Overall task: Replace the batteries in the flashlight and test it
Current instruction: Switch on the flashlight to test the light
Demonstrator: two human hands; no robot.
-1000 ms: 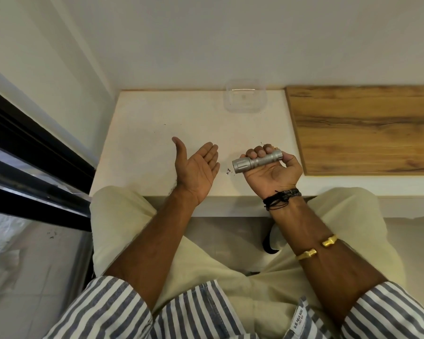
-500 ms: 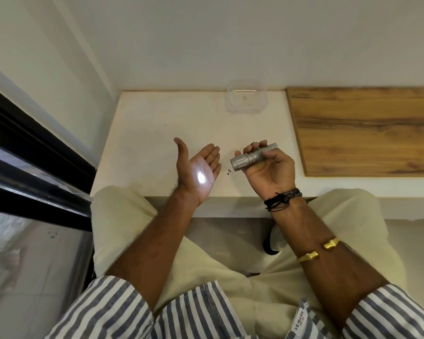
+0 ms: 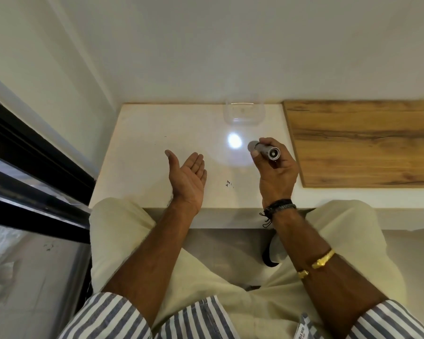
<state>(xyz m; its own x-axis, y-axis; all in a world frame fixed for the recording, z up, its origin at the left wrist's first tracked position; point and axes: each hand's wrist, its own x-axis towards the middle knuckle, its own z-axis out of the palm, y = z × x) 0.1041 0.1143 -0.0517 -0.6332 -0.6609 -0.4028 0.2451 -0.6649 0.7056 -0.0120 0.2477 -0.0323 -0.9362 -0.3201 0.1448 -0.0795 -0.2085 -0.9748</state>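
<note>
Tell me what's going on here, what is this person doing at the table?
A seated person grips a small silver flashlight in the right hand above a white table. The flashlight is on: a bright spot of light falls on the table, just in front of a clear container. The left hand is open, palm up, holding nothing. It looks like the testing step.

Bare tabletop stretches left of the raised left hand; a clear container stands by the back wall, and a wooden board covers the right side.
</note>
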